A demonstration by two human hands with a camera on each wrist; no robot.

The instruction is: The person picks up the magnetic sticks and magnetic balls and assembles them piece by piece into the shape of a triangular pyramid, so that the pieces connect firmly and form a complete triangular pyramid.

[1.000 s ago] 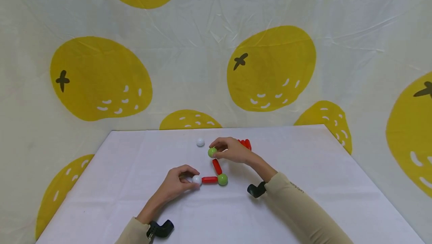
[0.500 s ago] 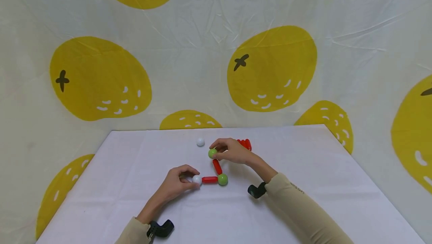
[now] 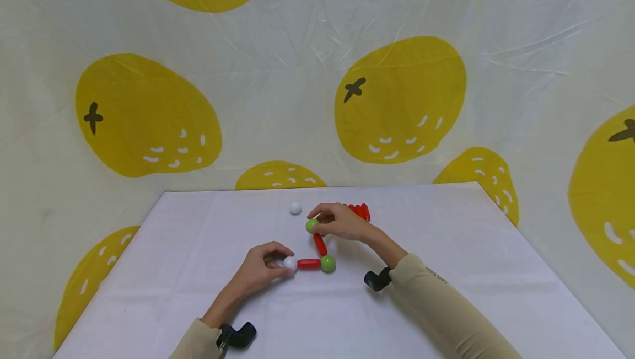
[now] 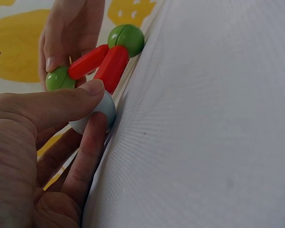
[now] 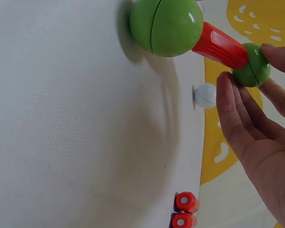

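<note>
An L of magnetic pieces lies on the white table. My left hand pinches the white ball at its left end between thumb and fingers, seen close in the left wrist view on the white ball. A red rod joins it to a green corner ball. A second red rod runs up to another green ball, which my right hand pinches. The right wrist view shows that green ball between thumb and fingertips, on the red rod.
A loose white ball sits beyond the structure. Several spare red rods lie behind my right hand, also seen as red rods at the table's far edge. A lemon-print cloth hangs behind.
</note>
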